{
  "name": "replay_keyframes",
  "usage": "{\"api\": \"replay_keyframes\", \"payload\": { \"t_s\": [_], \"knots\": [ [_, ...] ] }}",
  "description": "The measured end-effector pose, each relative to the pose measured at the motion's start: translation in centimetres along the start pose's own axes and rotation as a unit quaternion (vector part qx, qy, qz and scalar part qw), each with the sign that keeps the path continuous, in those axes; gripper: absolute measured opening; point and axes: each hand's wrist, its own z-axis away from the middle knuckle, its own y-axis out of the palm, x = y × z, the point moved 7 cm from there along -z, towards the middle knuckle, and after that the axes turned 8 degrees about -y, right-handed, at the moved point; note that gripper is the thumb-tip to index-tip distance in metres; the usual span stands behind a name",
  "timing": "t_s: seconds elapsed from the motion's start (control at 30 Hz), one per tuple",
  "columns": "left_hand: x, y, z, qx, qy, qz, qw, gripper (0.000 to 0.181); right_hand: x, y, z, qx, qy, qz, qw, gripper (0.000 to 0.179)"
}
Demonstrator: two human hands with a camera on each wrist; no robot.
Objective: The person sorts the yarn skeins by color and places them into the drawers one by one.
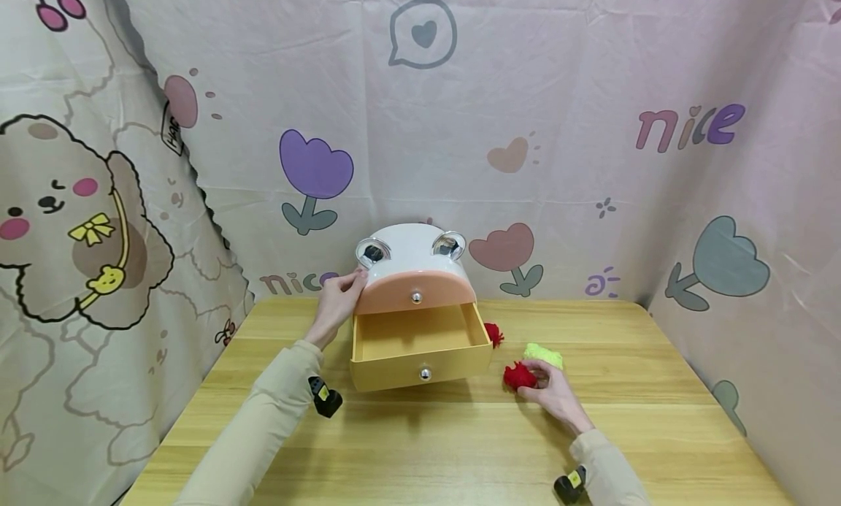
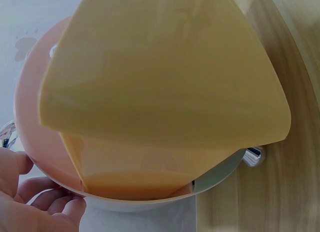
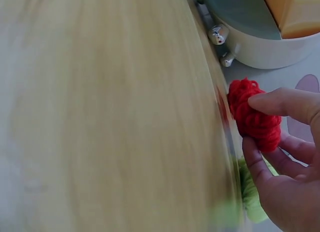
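Note:
A frog-shaped drawer box [image 1: 414,247] with a white top and shiny round eyes stands at the back of the table. Its lower yellow drawer [image 1: 401,371] is pulled out, with bare floor showing inside; the pink upper drawer [image 1: 388,294] is closed. My left hand [image 1: 338,301] grips the box's left edge, thumb by the pink front and fingers bent along the side. Between thumb and fingers, my right hand [image 1: 555,393] pinches a red yarn bundle [image 3: 252,119], right of the drawer. Just behind that hand lies a yellow-green yarn bundle [image 1: 544,355].
Another red yarn bundle [image 1: 494,335] lies beside the drawer's right side, partly hidden by it. A printed cloth [image 1: 420,126] hangs behind the wooden table [image 1: 420,455], and more cloth hangs at both sides. Each wrist wears a small black device.

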Motion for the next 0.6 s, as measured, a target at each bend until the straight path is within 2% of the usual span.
{"api": "replay_keyframes", "payload": {
  "t_s": [0.23, 0.37, 0.6],
  "knots": [
    [0.0, 0.0, 0.0, 0.002, -0.001, 0.001, 1.0000, 0.048, 1.3, -0.3, 0.1, -0.003, 0.005, -0.018, 0.9998, 0.056],
    [0.0, 0.0, 0.0, 0.004, -0.006, 0.001, 1.0000, 0.049, 2.2, -0.6, 0.1, -0.020, 0.008, -0.035, 0.9991, 0.057],
    [0.0, 0.0, 0.0, 0.004, -0.006, 0.001, 1.0000, 0.048, 4.3, -1.5, -0.1, -0.036, 0.009, -0.086, 0.9956, 0.059]
  ]
}}
